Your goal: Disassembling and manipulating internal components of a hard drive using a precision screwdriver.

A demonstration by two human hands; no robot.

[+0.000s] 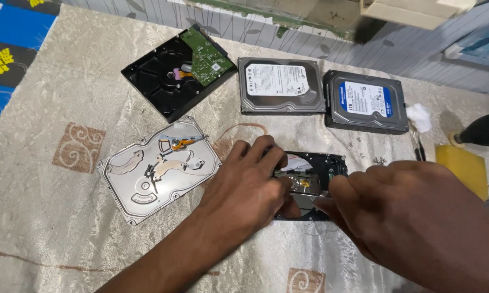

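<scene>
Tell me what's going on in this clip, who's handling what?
A person has both hands on an opened hard drive lying on a patterned cloth. The left hand steadies its near-left side, and the right hand pinches at something inside it; what exactly is hidden. A removed silver drive cover lies to the left. Farther back sit a drive showing its green circuit board and two closed drives.

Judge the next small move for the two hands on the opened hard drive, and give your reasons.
Probably lift the small inner part free with the right hand, while the left hand steadies the opened hard drive. Both sets of fingers already meet over its exposed inside, so a pinch looks set.
</scene>
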